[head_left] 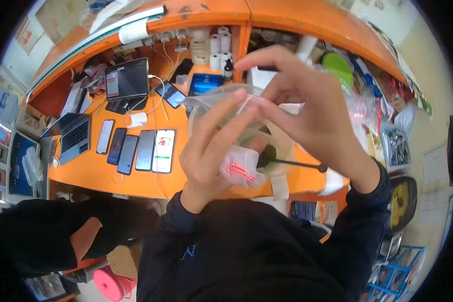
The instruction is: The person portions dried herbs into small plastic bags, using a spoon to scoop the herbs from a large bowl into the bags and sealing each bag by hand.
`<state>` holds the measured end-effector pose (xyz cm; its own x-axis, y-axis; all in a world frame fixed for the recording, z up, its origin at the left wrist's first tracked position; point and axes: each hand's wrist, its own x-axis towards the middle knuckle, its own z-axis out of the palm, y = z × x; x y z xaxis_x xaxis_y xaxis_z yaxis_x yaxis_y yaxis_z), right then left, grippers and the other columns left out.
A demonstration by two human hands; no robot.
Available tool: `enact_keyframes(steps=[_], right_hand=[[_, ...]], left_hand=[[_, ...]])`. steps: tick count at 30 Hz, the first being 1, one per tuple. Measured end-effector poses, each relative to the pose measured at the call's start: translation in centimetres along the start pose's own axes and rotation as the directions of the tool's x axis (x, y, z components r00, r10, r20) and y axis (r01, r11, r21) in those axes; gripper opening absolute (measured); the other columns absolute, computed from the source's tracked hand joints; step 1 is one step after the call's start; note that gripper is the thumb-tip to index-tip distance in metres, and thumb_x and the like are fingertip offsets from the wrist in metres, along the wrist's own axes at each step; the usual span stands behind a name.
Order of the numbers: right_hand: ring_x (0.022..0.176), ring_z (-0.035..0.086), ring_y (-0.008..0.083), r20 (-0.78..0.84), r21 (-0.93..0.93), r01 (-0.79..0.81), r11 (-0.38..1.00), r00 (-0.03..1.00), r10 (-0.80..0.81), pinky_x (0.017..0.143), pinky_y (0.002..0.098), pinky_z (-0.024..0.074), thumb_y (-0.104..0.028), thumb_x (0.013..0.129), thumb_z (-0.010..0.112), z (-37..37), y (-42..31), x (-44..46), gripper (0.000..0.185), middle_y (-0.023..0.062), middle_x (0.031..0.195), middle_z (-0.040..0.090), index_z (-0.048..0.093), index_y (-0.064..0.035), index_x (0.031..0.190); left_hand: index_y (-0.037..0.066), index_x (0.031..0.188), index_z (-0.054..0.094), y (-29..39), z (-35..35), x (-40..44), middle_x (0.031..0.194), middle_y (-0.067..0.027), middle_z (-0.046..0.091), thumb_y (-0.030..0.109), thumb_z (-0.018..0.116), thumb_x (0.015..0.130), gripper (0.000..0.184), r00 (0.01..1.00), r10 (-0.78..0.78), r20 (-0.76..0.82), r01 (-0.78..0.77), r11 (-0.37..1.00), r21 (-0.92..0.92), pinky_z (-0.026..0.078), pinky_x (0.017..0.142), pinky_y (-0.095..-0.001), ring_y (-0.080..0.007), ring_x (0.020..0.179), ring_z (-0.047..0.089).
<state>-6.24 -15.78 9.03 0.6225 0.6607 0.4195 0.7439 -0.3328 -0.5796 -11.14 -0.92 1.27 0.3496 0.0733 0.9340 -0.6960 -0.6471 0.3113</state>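
A translucent plastic bag point(199, 99) is stretched between my two hands above the front of the desk. My left hand point(209, 146) is closed, its fingertips pinching the bag's edge. Against its lower fingers and palm lies a folded stack of small clear plastic bags with red stripes point(240, 168). My right hand point(312, 108) pinches the same edge between thumb and fingers, with its index finger raised. Below the hands, partly hidden, is a dark greenish thing point(270, 150), and a black stick with a rounded end point(299, 164) reaches right from it.
Several phones point(128, 153) lie in a row on the orange desk point(90, 173). Behind them are a laptop point(75, 138), a tablet point(127, 79) and loose cables. White paper rolls point(220, 45) stand under the shelf. A person in dark clothes point(40, 231) is at the left.
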Motion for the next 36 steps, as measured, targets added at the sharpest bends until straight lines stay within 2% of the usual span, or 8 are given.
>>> enact_keyframes(steps=[5, 8, 10, 15, 18, 22, 29, 36], right_hand=[[0.082, 0.064, 0.0124, 0.037, 0.313, -0.108, 0.943, 0.994, 0.101, 0.075, 0.0265, 0.0494, -0.004, 0.079, 0.066, -0.8, -0.1, -2.6, 0.037, 0.0066, 0.098, 0.061, 0.052, -0.0027, 0.113], [0.096, 0.060, 0.0227, -0.131, -0.296, -0.058, 0.954, 0.991, 0.019, 0.084, 0.0339, 0.0454, -0.016, 0.078, 0.068, -2.2, 1.6, -5.9, 0.040, 0.0141, 0.097, 0.061, 0.052, -0.0015, 0.112], [0.088, 0.060, 0.0306, -0.068, -0.578, -0.192, 0.793, 0.980, 0.187, 0.079, 0.0363, 0.0463, -0.019, 0.080, 0.066, -1.1, 2.9, -9.0, 0.032, 0.0161, 0.093, 0.060, 0.053, -0.0011, 0.104], [0.077, 0.057, 0.0316, 0.214, -0.485, -0.411, 0.771, 0.800, 0.561, 0.067, 0.0396, 0.0450, -0.018, 0.083, 0.060, 1.0, 5.0, -12.2, 0.018, 0.0141, 0.083, 0.058, 0.053, -0.0028, 0.090], [0.072, 0.056, 0.0264, 0.166, -0.520, -0.351, 0.779, 0.852, 0.496, 0.060, 0.0359, 0.0438, -0.013, 0.078, 0.061, 0.8, 4.1, -12.3, 0.015, 0.0123, 0.078, 0.056, 0.055, -0.0036, 0.089], [0.067, 0.053, 0.0177, 0.074, -0.650, -0.160, 0.743, 0.960, 0.271, 0.055, 0.0283, 0.0396, -0.010, 0.070, 0.062, 1.6, 4.0, -12.4, 0.019, 0.0060, 0.074, 0.051, 0.060, -0.0052, 0.088], [0.064, 0.045, 0.0128, 0.211, -0.625, 0.070, 0.778, 0.974, 0.082, 0.052, 0.0245, 0.0339, -0.013, 0.065, 0.061, 4.1, 6.8, -12.0, 0.025, 0.0004, 0.071, 0.044, 0.064, -0.0072, 0.088], [0.064, 0.050, 0.0137, 0.190, -0.540, 0.054, 0.840, 0.980, 0.059, 0.051, 0.0267, 0.0371, -0.013, 0.066, 0.061, 4.4, 8.5, -10.9, 0.021, 0.0004, 0.072, 0.046, 0.063, -0.0097, 0.087]], left_hand=[[0.001, 0.129, 0.041, 1.5, -1.7, -2.2, 0.116, -0.0181, 0.058, 0.014, 0.081, 0.065, 0.077, 0.971, -0.233, 0.056, 0.234, 0.972, -0.019, 0.050, 0.081, -0.0322, -0.0242, 0.095, 0.060], [0.001, 0.137, 0.023, 0.9, -2.5, -2.5, 0.120, -0.0217, 0.054, 0.018, 0.080, 0.068, 0.091, 0.928, -0.371, 0.020, 0.366, 0.904, -0.221, 0.049, 0.082, -0.0319, -0.0252, 0.097, 0.059], [-0.001, 0.138, 0.021, 0.1, -2.0, -2.8, 0.122, -0.0266, 0.051, 0.049, 0.068, 0.074, 0.095, 0.887, -0.432, -0.166, 0.429, 0.902, -0.055, 0.049, 0.084, -0.0370, -0.0306, 0.100, 0.058], [-0.001, 0.141, 0.014, -2.4, -7.8, -3.7, 0.143, -0.0287, 0.022, 0.060, 0.057, 0.074, 0.100, 0.859, -0.490, 0.149, 0.507, 0.775, -0.378, 0.043, 0.094, -0.0427, -0.0326, 0.111, 0.050], [0.002, 0.144, 0.007, -1.2, -7.2, -3.7, 0.145, -0.0279, 0.019, 0.050, 0.067, 0.072, 0.105, 0.766, -0.638, 0.075, 0.506, 0.527, -0.683, 0.041, 0.095, -0.0433, -0.0336, 0.117, 0.044], [0.005, 0.145, 0.011, -2.6, -6.8, -3.7, 0.143, -0.0215, 0.030, 0.051, 0.064, 0.077, 0.098, 0.708, -0.531, 0.465, 0.579, 0.060, -0.813, 0.047, 0.079, -0.0335, -0.0279, 0.105, 0.049], [0.002, 0.142, 0.017, -2.1, -4.5, -4.5, 0.135, -0.0215, 0.043, 0.065, 0.056, 0.076, 0.100, 0.580, -0.813, -0.048, 0.625, 0.482, -0.615, 0.046, 0.057, -0.0235, -0.0162, 0.071, 0.048], [-0.002, 0.138, 0.027, -2.5, -6.0, -5.9, 0.132, -0.0210, 0.046, 0.069, 0.055, 0.075, 0.098, 0.568, -0.822, 0.045, 0.594, 0.371, -0.714, 0.046, 0.058, -0.0230, -0.0137, 0.070, 0.048]])
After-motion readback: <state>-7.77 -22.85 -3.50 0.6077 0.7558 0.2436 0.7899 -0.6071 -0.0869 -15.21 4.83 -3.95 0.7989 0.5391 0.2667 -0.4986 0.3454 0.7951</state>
